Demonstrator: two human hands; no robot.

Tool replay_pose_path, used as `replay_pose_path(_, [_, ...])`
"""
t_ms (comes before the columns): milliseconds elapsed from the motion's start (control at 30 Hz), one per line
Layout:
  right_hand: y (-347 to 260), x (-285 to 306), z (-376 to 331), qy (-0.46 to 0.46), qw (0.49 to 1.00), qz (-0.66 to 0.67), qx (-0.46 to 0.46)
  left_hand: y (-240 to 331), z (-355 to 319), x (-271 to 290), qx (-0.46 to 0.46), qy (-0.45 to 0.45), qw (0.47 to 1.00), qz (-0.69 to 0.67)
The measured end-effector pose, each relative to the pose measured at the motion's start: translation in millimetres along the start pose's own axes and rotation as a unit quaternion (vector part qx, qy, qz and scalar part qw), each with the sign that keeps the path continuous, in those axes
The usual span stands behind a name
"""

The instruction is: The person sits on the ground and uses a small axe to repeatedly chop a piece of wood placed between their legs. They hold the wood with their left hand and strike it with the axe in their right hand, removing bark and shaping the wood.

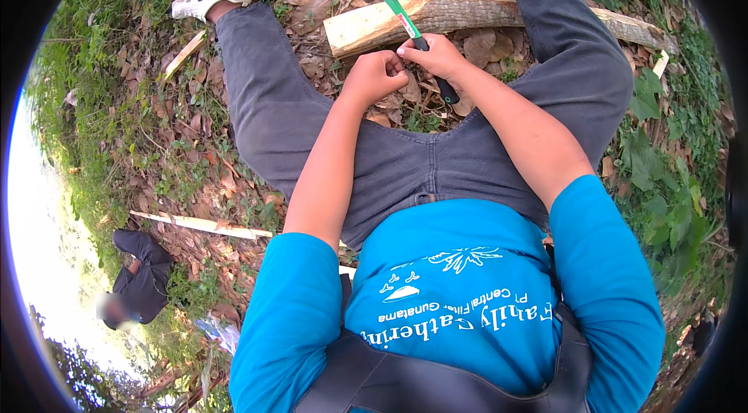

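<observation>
My left hand (375,78) and my right hand (436,57) meet between my spread legs, fingers curled in and fingertips almost touching. Both are closed in a pinch; whatever they hold, if anything, is too small to make out. A hammer (400,12) with a green shaft and black grip leans across a split log (460,11), its metal head on the log's far side. Its grip passes beneath my right hand, which hides part of it. The log has pale cut wood on top and rough bark along its near side.
Dry leaves (312,19) and green plants cover the ground. A wood strip (185,53) lies by my left leg, and a long pale stick (202,224) farther left. Another person (144,277) in dark clothing is at the lower left. Leafy plants (647,160) grow at right.
</observation>
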State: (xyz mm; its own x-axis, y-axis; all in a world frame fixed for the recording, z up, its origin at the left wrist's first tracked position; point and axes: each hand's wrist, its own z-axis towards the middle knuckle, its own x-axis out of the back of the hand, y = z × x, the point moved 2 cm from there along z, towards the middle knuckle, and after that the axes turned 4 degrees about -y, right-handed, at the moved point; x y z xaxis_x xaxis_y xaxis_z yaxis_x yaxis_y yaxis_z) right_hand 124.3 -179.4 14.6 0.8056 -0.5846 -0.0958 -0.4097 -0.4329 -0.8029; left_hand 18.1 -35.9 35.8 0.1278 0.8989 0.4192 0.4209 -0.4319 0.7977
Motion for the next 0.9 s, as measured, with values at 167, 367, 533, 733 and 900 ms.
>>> replay_pose_path(167, [-2.8,3.8,-2.7,0.000,0.999,0.032,-0.016,0.5,4.3,-2.0,-0.014,0.069,0.997,0.024])
replay_pose_path(367, [0.6,5.2,-1.7,0.010,1.000,0.009,-0.020,-23.1,16.2,2.5,0.000,0.126,0.992,-0.030])
replay_pose_path(533, [-1.3,3.6,-2.9,0.015,0.999,-0.017,-0.036,-13.7,16.3,0.0,-0.012,0.069,0.998,-0.006])
replay_pose_path(733, [1.4,6.2,0.1,0.043,0.998,-0.038,-0.023,-7.0,13.1,15.8,-0.033,0.156,0.971,0.181])
replay_pose_path(900, [0.2,11.7,0.3,0.103,0.994,-0.031,-0.012,-26.4,22.1,43.2,0.016,0.250,0.890,0.380])
